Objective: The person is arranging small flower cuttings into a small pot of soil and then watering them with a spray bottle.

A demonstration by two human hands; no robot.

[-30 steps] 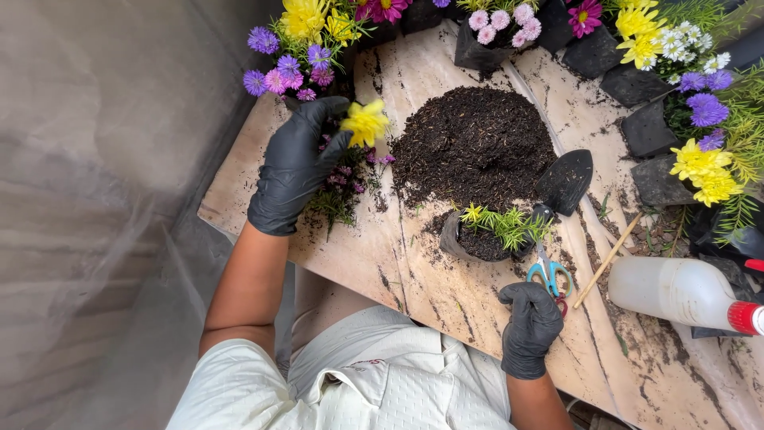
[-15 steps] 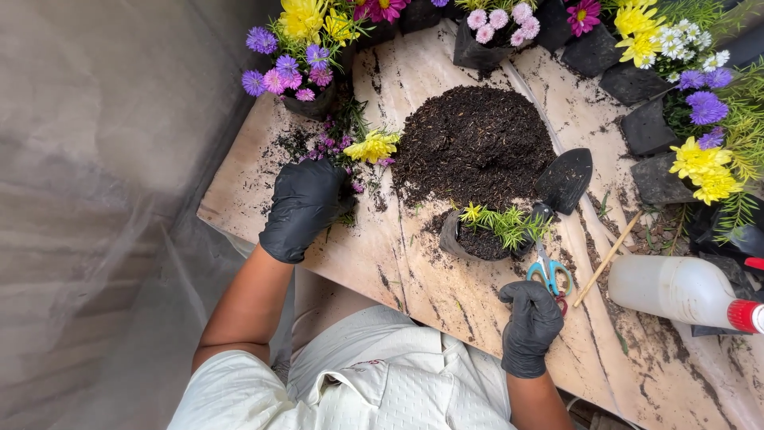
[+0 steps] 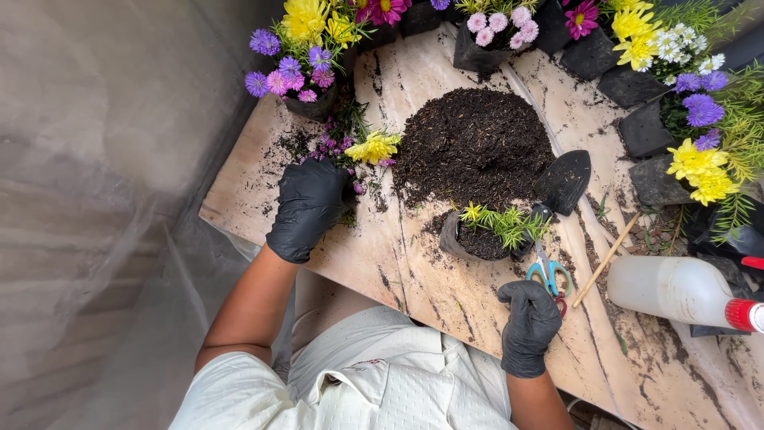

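Observation:
My left hand [image 3: 306,205], in a black glove, lies on the wooden table [image 3: 446,295] and closes on the base of a cut plant with a yellow flower [image 3: 372,147] and small purple blooms; the plant lies flat beside a heap of dark soil [image 3: 473,143]. My gloved right hand [image 3: 528,322] rests curled at the table's near edge, its fingers against the blue handles of a pair of scissors [image 3: 549,275]. Just beyond the scissors, a small black bag holds soil and a green seedling [image 3: 497,229].
A black trowel [image 3: 563,181] lies right of the soil heap, with a thin wooden stick [image 3: 606,259] beside it. A white spray bottle with a red cap [image 3: 676,291] lies at the right. Potted yellow, purple and pink flowers [image 3: 692,111] line the back and right edges.
My left hand has come down and toward me, laying the yellow-flowered plant flat on the table. The right hand has stayed by the scissors.

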